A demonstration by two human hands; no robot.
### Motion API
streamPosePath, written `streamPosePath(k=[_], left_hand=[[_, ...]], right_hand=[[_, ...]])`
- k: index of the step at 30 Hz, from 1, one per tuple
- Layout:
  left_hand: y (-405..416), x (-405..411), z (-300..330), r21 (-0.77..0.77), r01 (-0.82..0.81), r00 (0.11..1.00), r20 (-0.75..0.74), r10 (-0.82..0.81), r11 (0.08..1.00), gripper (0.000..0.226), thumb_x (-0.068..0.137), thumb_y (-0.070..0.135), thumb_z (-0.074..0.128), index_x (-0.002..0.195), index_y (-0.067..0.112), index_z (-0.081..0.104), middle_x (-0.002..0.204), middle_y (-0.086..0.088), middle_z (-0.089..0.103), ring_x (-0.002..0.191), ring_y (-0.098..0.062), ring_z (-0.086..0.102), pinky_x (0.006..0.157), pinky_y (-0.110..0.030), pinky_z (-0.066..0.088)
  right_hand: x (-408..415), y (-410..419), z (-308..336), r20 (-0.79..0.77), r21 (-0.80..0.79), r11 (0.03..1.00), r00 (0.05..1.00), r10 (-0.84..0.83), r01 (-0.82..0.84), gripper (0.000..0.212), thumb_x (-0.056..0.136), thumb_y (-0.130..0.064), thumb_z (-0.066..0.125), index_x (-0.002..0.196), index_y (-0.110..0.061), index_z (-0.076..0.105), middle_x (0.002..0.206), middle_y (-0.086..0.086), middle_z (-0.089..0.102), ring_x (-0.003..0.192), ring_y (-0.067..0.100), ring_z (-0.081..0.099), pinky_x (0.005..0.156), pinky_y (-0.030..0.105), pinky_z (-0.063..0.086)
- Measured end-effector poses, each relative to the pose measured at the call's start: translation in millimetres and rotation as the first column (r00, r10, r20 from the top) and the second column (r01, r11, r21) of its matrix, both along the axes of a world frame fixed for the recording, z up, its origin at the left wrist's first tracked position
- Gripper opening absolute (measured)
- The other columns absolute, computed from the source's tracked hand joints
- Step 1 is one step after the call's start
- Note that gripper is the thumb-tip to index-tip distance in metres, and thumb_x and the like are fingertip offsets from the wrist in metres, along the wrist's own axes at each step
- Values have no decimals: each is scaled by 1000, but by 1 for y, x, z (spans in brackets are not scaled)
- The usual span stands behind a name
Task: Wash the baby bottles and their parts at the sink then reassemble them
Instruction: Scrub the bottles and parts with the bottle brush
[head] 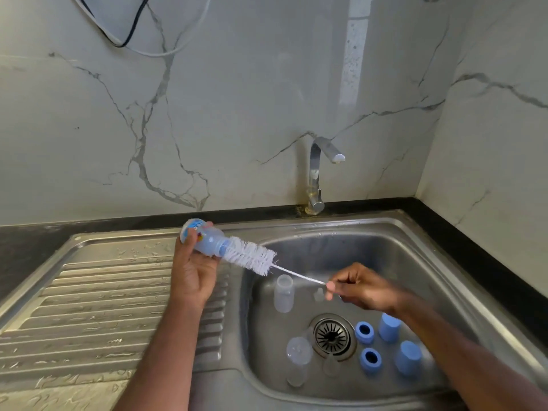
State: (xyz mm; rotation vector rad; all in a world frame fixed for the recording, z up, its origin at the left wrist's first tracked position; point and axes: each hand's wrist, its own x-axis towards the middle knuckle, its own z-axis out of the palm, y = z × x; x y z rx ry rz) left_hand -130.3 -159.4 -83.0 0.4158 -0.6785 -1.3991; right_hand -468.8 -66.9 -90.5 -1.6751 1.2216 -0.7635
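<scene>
Over the sink [415, 247], we grip a baby bottle [204, 239] in the left hand [192, 271], fingers and thumb wrapped round its body, mouth tilted toward the basin. Our right hand [360, 287] pinches the thin wire handle of the bottle brush [252, 256], whose white bristles sit mostly outside the bottle's mouth, the tip just inside. The bottle hangs above the sink's left rim, the brush stretching from it across the basin. We judge the plastic light, stiff and slick when wet, best held round the middle as here; the wire handle looks springy and may flex. Down in the sink, near the drain [331, 336], stand a second clear bottle [284, 293], another clear piece [298, 360], two blue rings [367, 345] and two blue caps [398, 341]. The tap [318, 173] behind the sink runs no water.
</scene>
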Motion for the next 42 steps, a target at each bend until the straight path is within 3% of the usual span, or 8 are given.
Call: streamPosePath(k=[7, 11, 15, 18, 26, 32, 40, 42], left_hand=[[-3, 5, -7, 19, -186, 971, 155, 181, 982, 34, 95, 4, 63, 125, 15, 54, 121, -12, 59, 115, -30, 59, 96, -45, 54], [5, -15, -4, 45, -256, 946, 215, 241, 966, 41, 82, 11, 76, 121, 16, 62, 118, -11, 62, 111, -27, 63, 90, -43, 57], [3, -5, -6, 11, -78, 981, 179, 75, 997, 23, 97, 9, 59, 119, 13, 62, 115, -14, 62, 104, -27, 63, 85, -41, 57], [1, 4, -3, -48, 43, 994, 100, -38, 998, 20, 97, 19, 56, 116, 17, 63, 114, -10, 64, 105, -23, 64, 92, -39, 54], [2, -2, -6, 71, -244, 967, 92, 237, 967, 17, 89, 10, 72, 103, 18, 64, 112, -9, 64, 111, -31, 61, 83, -37, 61], [-1, 14, -6, -34, 56, 998, -25, -57, 998, 24, 102, 16, 43, 121, 15, 58, 119, -12, 61, 110, -23, 62, 98, -38, 52], [2, 2, -2, 25, -153, 981, 120, 149, 988, 23, 97, 0, 56, 112, 15, 65, 112, -8, 67, 105, -25, 65, 86, -38, 59], [2, 4, -2, 7, -79, 995, 63, 78, 997, 22, 101, 4, 50, 116, 15, 62, 114, -9, 66, 108, -25, 65, 86, -37, 60]], right_hand=[[9, -3, -5, -273, -362, 899, 894, -355, 246, 16, 82, -34, 83, 82, -25, 70, 67, -10, 64, 60, 4, 57, 60, 34, 54], [-6, -9, 6, -299, -901, 419, 537, -789, 113, 26, 97, -48, 57, 87, -28, 72, 75, -11, 67, 68, 16, 61, 68, 34, 43], [-11, 1, 7, -362, -328, 941, 909, -205, 82, 51, 91, -69, 46, 78, -25, 70, 57, -3, 52, 48, 16, 45, 49, 30, 35], [0, 6, 2, 33, 131, 991, 999, 8, -12, 36, 88, -48, 70, 82, -12, 69, 56, 1, 38, 47, 15, 30, 45, 29, 24], [1, -10, 7, -330, -889, 455, 620, -712, 50, 14, 94, -37, 65, 90, -28, 74, 78, -10, 69, 67, 16, 61, 66, 32, 48], [9, 9, 8, 80, 154, 986, 995, 51, -63, 33, 98, -41, 62, 92, -9, 72, 56, 2, 39, 45, 15, 26, 44, 27, 21], [7, -8, 10, -351, -782, 604, 689, -634, 157, 3, 90, -29, 76, 87, -28, 74, 69, -14, 66, 60, 7, 59, 57, 27, 51], [4, -5, 14, -382, -565, 817, 843, -379, 111, 9, 95, -30, 68, 89, -28, 75, 63, -15, 62, 54, 3, 54, 53, 20, 42]])
